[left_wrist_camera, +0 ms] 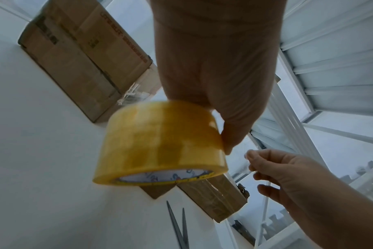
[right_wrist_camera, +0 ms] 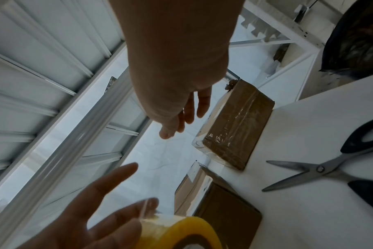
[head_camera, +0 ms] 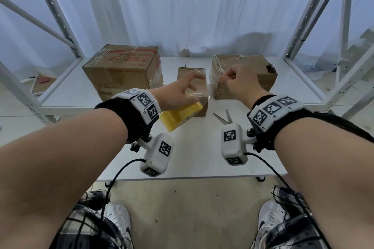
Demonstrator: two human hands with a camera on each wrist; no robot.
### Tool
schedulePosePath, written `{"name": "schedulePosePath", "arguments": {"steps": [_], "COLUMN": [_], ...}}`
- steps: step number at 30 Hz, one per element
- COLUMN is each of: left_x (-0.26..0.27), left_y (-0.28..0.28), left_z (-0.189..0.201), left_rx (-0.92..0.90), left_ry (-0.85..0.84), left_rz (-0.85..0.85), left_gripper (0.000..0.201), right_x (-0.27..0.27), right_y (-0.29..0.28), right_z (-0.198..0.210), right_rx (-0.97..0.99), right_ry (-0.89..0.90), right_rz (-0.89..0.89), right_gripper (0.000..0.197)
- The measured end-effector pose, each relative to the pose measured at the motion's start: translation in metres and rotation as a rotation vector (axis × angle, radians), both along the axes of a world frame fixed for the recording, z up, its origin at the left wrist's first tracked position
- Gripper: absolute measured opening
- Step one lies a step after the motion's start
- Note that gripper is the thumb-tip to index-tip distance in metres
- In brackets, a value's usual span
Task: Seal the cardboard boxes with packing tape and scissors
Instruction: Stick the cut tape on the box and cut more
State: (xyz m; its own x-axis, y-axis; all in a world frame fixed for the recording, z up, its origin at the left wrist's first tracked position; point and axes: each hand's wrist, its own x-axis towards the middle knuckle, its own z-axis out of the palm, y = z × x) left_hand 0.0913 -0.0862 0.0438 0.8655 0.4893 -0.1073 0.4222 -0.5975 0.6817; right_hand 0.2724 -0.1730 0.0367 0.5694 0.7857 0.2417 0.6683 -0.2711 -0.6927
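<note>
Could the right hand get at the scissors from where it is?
Probably yes: the scissors lie open on the table just below the right hand, nothing over them. But it pinches a tape strip, which it must release first.

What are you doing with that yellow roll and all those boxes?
A person is taping up cardboard boxes on a white table. Their left hand holds the roll of tape up above the table, and their right hand pinches the clear loose end, pulling it away from the roll. The scissors lie open on the table, untouched. Three boxes wait behind: a big box, a small box in the middle and another box on the right.
</note>
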Motion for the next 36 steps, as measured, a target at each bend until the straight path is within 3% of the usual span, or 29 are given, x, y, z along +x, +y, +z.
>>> {"name": "schedulePosePath", "arguments": {"steps": [5,9,17,21,28,33,36], "left_x": [0.005,0.007,-0.001,0.0,0.008,0.007,0.005], "left_y": [0.012,0.013,0.002,-0.002,-0.003,-0.005,-0.009], "left_z": [-0.009,-0.016,-0.001,0.003,0.004,0.007,0.009], "left_rx": [-0.065,-0.157,-0.387,-0.357,-0.13,-0.053,-0.067], "left_ry": [0.209,0.225,0.001,0.005,0.147,0.016,-0.057], "left_rz": [0.16,0.18,0.009,-0.032,0.072,0.074,0.038], "left_gripper": [0.089,0.082,0.067,0.061,0.062,0.068,0.056], "right_x": [-0.001,0.0,0.007,0.007,-0.01,-0.016,-0.015], "right_y": [0.0,0.002,-0.001,-0.003,0.002,0.005,0.006], "right_z": [0.001,-0.004,-0.011,-0.01,0.002,0.008,0.006], "right_rx": [-0.014,-0.027,-0.078,-0.075,-0.024,0.014,0.009], "right_ry": [-0.021,-0.042,-0.04,-0.045,-0.197,-0.24,-0.219], "right_rz": [0.038,0.033,-0.008,-0.01,0.054,0.082,0.074], "right_gripper": [0.01,0.013,0.018,0.017,0.01,0.009,0.009]}}
